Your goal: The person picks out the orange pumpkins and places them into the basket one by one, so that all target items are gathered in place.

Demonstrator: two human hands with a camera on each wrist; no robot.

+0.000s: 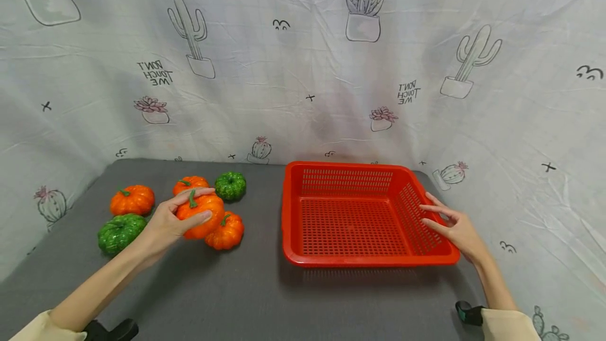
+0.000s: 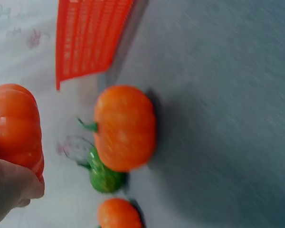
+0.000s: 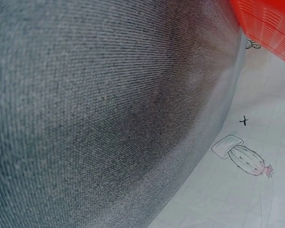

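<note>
In the head view my left hand (image 1: 169,221) holds an orange toy pumpkin (image 1: 208,209) with a green stem, thumb on the near side and fingers over the top. The left wrist view has this same pumpkin (image 2: 14,128) at its left edge, raised off the table. Just behind and below it sits another orange pumpkin (image 1: 227,231). My right hand (image 1: 460,229) rests at the right rim of a red plastic basket (image 1: 364,261), its fingers reaching loosely over the edge. Bare red mesh shows across the basket's bottom. No right fingers appear in the right wrist view.
Two more orange pumpkins, one at the left (image 1: 132,200) and one farther back (image 1: 189,183), sit on the grey table (image 1: 255,299). Green pumpkins lie at the left (image 1: 120,233) and back (image 1: 230,186). A patterned white curtain (image 1: 303,67) hangs behind.
</note>
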